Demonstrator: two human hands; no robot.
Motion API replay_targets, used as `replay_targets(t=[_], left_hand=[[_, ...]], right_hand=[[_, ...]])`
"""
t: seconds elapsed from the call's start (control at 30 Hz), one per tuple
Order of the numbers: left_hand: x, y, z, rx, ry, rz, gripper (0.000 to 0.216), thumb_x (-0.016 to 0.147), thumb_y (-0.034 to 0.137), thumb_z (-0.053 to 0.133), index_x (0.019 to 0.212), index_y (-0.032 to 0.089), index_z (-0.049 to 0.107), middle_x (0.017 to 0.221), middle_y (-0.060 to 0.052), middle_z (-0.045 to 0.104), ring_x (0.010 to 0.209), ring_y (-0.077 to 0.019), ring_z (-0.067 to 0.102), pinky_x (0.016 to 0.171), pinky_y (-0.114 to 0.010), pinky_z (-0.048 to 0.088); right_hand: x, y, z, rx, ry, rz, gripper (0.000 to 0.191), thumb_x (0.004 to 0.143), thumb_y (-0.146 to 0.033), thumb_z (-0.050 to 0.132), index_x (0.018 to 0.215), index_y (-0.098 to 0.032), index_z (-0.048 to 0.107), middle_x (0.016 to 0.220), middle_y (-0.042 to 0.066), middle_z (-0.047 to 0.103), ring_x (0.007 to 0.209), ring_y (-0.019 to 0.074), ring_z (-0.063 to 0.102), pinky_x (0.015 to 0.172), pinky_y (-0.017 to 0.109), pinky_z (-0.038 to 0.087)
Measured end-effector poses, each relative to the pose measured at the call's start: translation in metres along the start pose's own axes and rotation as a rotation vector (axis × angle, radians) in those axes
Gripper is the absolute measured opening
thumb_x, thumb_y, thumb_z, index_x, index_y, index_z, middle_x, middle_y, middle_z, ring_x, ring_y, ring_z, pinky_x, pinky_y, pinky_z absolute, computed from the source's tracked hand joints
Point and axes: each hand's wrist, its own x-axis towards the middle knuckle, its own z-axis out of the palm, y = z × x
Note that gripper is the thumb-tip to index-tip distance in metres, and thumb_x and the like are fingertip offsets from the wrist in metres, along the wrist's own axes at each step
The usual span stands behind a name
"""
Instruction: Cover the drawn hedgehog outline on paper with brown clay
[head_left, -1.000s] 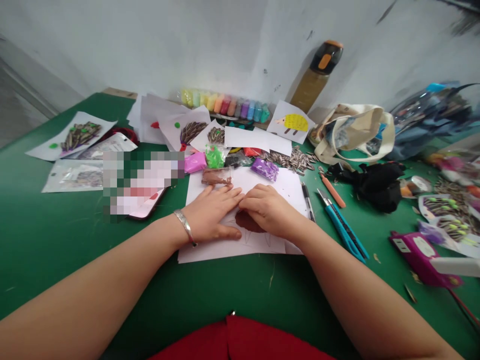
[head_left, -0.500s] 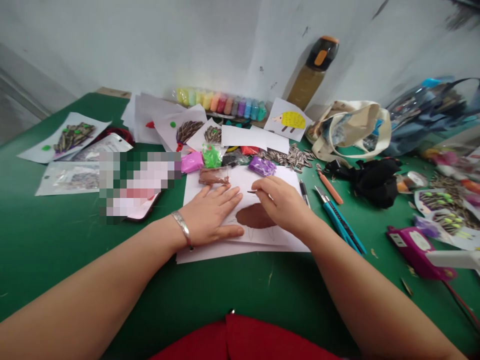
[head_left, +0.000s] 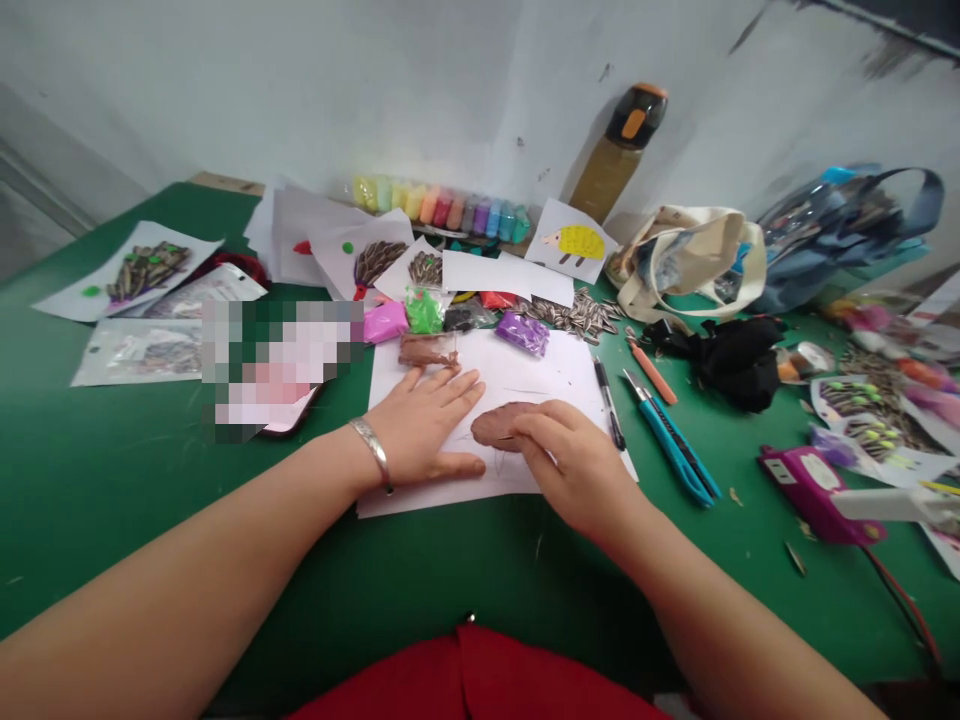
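Note:
My left hand (head_left: 429, 428) lies flat with fingers spread on a white sheet of paper (head_left: 409, 487), its fingertips near an opened packet of brown clay (head_left: 427, 350). A flattened brown clay oval (head_left: 495, 425) sits on the paper, with thin drawn lines around it. My right hand (head_left: 574, 460) pinches a small dark sunflower seed (head_left: 511, 437) between thumb and forefinger, at the clay's surface; most of the seed is hidden by the fingers. Behind the paper lies a heap of striped sunflower seeds (head_left: 589, 315), beside a purple clay packet (head_left: 523, 333).
A pen (head_left: 610, 405), a blue cutter knife (head_left: 679, 445) and an orange tool (head_left: 652, 370) lie to the right. A phone (head_left: 289, 405) is at left. Clay packets (head_left: 442, 208), a bottle (head_left: 615, 155) and a cloth bag (head_left: 690, 260) stand along the wall. A purple glue gun-like device (head_left: 817, 490) lies far right.
My right hand has come down and nearer to me, bringing the seed from above the oval onto the brown clay. My left hand stays flat on the paper.

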Motion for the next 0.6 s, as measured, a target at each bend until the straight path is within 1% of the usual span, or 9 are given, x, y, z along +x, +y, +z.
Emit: replay_targets(t=[0.13, 0.27, 0.33, 0.5, 0.6], left_hand=[[0.0, 0.0, 0.0, -0.005, -0.009, -0.007, 0.089, 0.082, 0.07, 0.047, 0.149, 0.016, 0.028, 0.157, -0.015, 0.021, 0.144, -0.0362, 0.016, 0.112, -0.052, 0.014], [0.0, -0.001, 0.002, -0.006, -0.008, -0.004, 0.089, 0.082, 0.071, 0.045, 0.149, 0.016, 0.027, 0.158, -0.014, 0.018, 0.144, -0.0357, 0.015, 0.112, -0.053, 0.012], [0.001, -0.001, 0.003, 0.001, -0.014, -0.01, 0.089, 0.082, 0.071, 0.044, 0.15, 0.015, 0.026, 0.158, -0.013, 0.016, 0.144, -0.0353, 0.015, 0.112, -0.053, 0.012], [0.001, 0.001, 0.001, 0.013, -0.035, -0.017, 0.089, 0.083, 0.072, 0.043, 0.15, 0.015, 0.026, 0.159, -0.013, 0.015, 0.145, -0.0345, 0.013, 0.113, -0.053, 0.012], [0.001, 0.001, 0.0, 0.011, -0.037, -0.018, 0.09, 0.083, 0.071, 0.044, 0.15, 0.014, 0.026, 0.159, -0.013, 0.015, 0.145, -0.0349, 0.013, 0.113, -0.052, 0.013]], right_hand=[[0.0, 0.001, 0.01, -0.038, -0.007, -0.025, 0.034, 0.092, -0.008, 0.041, 0.11, -0.023, 0.066, 0.107, 0.006, 0.068, 0.103, 0.0204, 0.06, 0.091, 0.039, 0.049], [-0.001, 0.006, 0.016, -0.136, -0.003, -0.068, 0.034, 0.091, -0.006, 0.044, 0.111, -0.024, 0.065, 0.109, 0.006, 0.067, 0.102, 0.0215, 0.059, 0.088, 0.04, 0.047], [-0.002, 0.008, 0.017, -0.172, -0.015, -0.092, 0.033, 0.091, -0.006, 0.045, 0.112, -0.023, 0.064, 0.111, 0.006, 0.067, 0.102, 0.0217, 0.058, 0.087, 0.039, 0.046], [-0.002, 0.013, 0.014, -0.226, -0.101, -0.183, 0.027, 0.095, -0.011, 0.043, 0.111, -0.02, 0.062, 0.116, 0.007, 0.066, 0.106, 0.0215, 0.056, 0.087, 0.039, 0.044], [-0.003, 0.016, 0.012, -0.257, -0.124, -0.195, 0.025, 0.096, -0.012, 0.043, 0.11, -0.019, 0.062, 0.117, 0.007, 0.065, 0.107, 0.0218, 0.055, 0.085, 0.039, 0.043]])
